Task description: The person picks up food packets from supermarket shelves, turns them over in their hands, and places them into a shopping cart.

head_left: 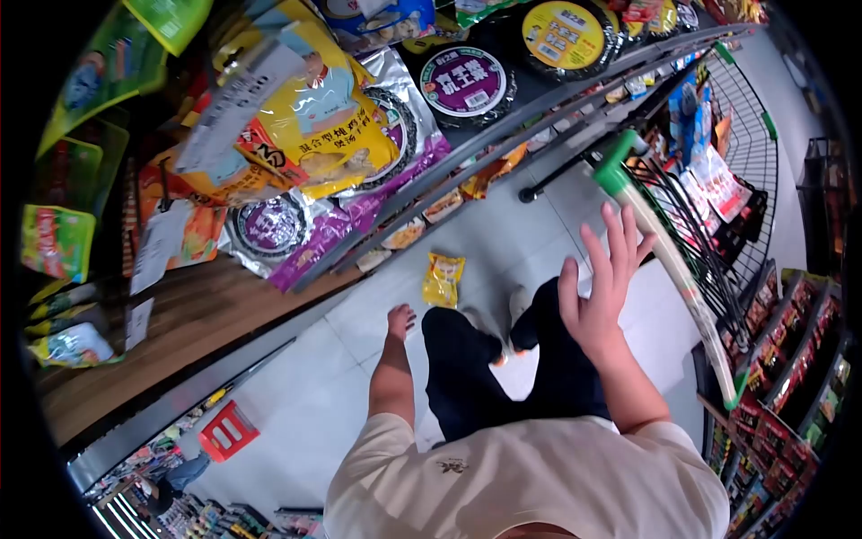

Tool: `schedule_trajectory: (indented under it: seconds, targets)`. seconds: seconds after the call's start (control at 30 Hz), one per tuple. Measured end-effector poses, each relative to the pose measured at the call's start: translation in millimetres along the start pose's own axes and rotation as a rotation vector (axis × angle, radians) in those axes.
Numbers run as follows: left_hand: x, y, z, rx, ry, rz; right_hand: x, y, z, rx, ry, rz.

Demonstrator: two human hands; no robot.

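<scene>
Packet (443,279) on floor (296,386) near left hand (401,320) — likely light, soft, slippery; best gripped by its edge. Left fingers loosely curled, empty; right hand (603,292) open — near cart handle (672,247).

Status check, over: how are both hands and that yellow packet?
Left hand looks empty. Right hand open, fingers spread, near cart handle. Yellow packet on floor, unheld. Cart on the right, shelving on the left.

Yellow bag (310,115) reads "混合型炖鸡汤" — other labels (464,82) mostly unclear.
</scene>
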State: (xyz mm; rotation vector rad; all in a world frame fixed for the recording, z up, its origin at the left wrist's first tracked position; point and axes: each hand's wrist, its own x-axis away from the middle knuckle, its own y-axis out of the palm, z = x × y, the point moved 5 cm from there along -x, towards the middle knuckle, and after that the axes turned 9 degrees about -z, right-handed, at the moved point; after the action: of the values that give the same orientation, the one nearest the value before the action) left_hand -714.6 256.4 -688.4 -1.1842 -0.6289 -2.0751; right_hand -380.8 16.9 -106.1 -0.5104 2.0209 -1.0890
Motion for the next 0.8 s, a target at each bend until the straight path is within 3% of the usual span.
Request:
schedule_trajectory:
  seconds: [0.13,0.17,0.23,0.3,0.37,0.57,0.8]
  targets:
    - [-79,-7,-37,-0.067,-0.172,-0.074,1,92,22,-0.21,-0.063,-0.109]
    - [-94,-10,-45,-0.103,-0.122,-0.154,-6,119,27,-0.193,-0.078,-0.132]
    - [-149,-15,-61,-0.328,0.214,-0.462,-14,179,46,-0.164,-0.131,-0.143]
    - [-147,5,-42,-0.529,0.456,-0.452,-30,226,59,-0.136,-0.195,-0.115]
    - [-164,13,-49,-0.608,0.416,-0.467,-54,254,63,-0.102,-0.238,-0.079]
    - [-208,27,-87,-0.729,0.377,-0.464,-84,297,58,0.145,-0.297,0.033]
    - [-246,38,-108,-0.738,0.395,-0.427,-78,300,57,0.133,-0.327,0.142]
